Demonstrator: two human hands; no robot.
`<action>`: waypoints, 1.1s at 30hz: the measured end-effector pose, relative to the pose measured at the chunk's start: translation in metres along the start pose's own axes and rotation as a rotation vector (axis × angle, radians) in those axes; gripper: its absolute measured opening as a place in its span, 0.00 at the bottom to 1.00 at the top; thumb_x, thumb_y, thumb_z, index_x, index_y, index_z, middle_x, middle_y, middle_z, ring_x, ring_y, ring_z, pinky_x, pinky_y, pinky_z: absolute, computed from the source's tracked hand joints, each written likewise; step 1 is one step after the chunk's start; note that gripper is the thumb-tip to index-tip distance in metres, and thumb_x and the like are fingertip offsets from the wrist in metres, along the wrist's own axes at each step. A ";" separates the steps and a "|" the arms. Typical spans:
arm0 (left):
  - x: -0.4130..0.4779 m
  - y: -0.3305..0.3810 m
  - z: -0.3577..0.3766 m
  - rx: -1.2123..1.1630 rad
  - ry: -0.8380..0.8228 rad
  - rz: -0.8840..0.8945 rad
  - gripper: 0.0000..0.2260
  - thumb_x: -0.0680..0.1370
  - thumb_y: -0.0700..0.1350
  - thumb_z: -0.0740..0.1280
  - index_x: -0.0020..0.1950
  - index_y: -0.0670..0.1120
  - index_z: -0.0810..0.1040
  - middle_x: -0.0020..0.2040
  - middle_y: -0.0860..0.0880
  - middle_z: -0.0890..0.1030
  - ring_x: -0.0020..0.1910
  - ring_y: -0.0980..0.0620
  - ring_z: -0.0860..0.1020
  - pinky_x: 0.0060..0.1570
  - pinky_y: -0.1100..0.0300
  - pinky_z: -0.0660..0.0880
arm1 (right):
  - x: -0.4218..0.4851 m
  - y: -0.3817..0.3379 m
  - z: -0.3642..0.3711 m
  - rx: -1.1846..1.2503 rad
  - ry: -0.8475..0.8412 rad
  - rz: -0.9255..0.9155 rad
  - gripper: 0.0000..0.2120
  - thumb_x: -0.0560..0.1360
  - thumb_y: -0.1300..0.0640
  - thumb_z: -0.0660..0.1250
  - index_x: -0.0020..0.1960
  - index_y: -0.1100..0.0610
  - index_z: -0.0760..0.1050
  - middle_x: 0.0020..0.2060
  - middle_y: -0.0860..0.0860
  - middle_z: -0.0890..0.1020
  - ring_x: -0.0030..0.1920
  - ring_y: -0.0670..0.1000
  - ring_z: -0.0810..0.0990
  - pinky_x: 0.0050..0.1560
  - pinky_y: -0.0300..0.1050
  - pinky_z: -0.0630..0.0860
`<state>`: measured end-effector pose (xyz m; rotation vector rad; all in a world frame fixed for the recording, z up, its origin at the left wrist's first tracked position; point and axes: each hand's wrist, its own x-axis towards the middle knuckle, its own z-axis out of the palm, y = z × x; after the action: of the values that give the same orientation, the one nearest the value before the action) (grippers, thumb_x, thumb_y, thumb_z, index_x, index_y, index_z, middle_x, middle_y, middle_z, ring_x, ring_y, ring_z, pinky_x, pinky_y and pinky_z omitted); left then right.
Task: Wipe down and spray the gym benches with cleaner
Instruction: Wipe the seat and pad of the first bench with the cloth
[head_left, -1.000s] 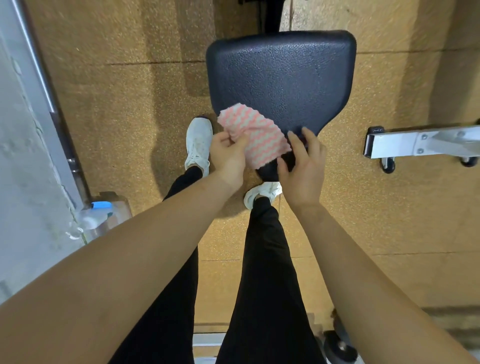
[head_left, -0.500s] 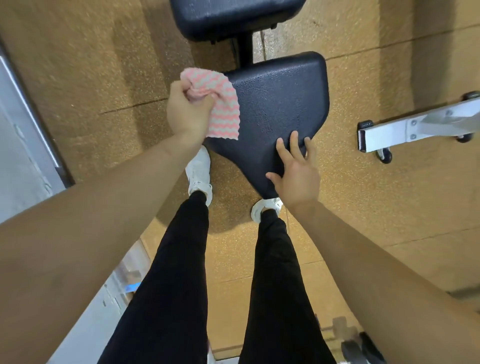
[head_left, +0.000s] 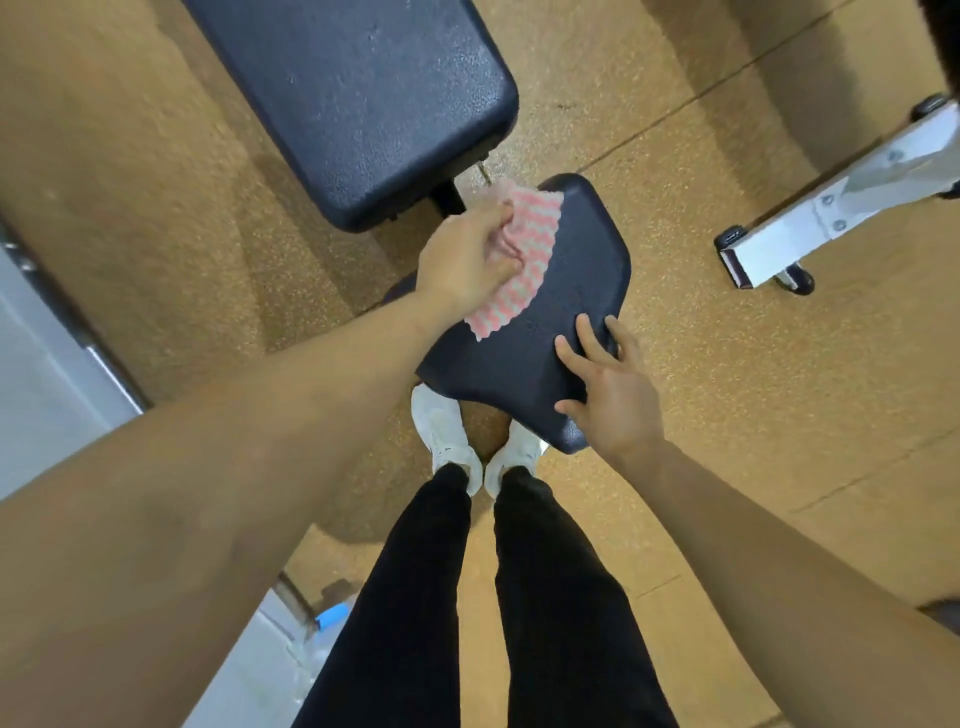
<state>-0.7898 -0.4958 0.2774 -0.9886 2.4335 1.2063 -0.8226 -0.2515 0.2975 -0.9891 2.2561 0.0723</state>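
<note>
1. The left hand (head_left: 470, 254) reaches forward on a nearly straight arm, knuckles up. Its fingers are curled in and bunch one cloth (head_left: 527, 260) against the far left corner of the seat pad (head_left: 540, 358).
2. The right hand (head_left: 608, 395) lies palm down on the near right part of the same pad. Its fingers are straight and spread apart, the thumb is out to the side, and it holds nothing.
3. The cloth is soft, with wavy pink and white stripes and a scalloped edge. It is crumpled under the left hand, and the rest fans flat across the pad.
4. There are two pads, both dark with a pebbled, slightly glossy cover and rounded corners. The seat pad narrows toward the person. The longer back pad (head_left: 363, 93) lies beyond it, across a gap where a black post (head_left: 448, 200) shows.
5. The floor (head_left: 753, 415) is tan and speckled, with thin seams.
6. Two white shoes (head_left: 447, 436) stand side by side just under the near edge of the seat pad, below two black trouser legs (head_left: 405, 597).
7. One white metal bar (head_left: 831, 213) with two black wheels lies on the right, well apart from the pads.
8. At the lower left, beside a pale wall (head_left: 47, 374), sits one blue-capped clear container (head_left: 332, 617), too blurred to identify.
</note>
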 end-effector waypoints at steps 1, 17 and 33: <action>0.001 0.004 0.001 0.006 0.037 0.019 0.20 0.75 0.49 0.77 0.66 0.49 0.81 0.65 0.50 0.82 0.64 0.47 0.79 0.65 0.50 0.74 | -0.001 0.001 0.001 0.037 0.005 0.007 0.36 0.71 0.49 0.78 0.76 0.48 0.69 0.80 0.47 0.63 0.80 0.58 0.52 0.69 0.52 0.72; 0.007 -0.025 -0.027 0.103 -0.045 -0.052 0.08 0.77 0.53 0.71 0.55 0.54 0.83 0.52 0.52 0.83 0.53 0.50 0.81 0.53 0.49 0.78 | 0.129 -0.058 -0.065 0.383 0.233 0.143 0.13 0.78 0.58 0.66 0.63 0.55 0.76 0.55 0.56 0.75 0.54 0.61 0.76 0.48 0.57 0.76; 0.085 -0.115 -0.215 0.218 0.114 0.051 0.19 0.75 0.47 0.72 0.67 0.51 0.78 0.60 0.46 0.76 0.60 0.44 0.77 0.59 0.45 0.76 | 0.215 -0.228 -0.109 0.545 0.735 0.311 0.15 0.75 0.66 0.67 0.61 0.61 0.77 0.55 0.59 0.74 0.53 0.59 0.77 0.51 0.54 0.77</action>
<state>-0.7605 -0.7515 0.3005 -0.9596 2.6248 0.8970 -0.8349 -0.5830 0.3010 -0.3850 2.8224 -0.8534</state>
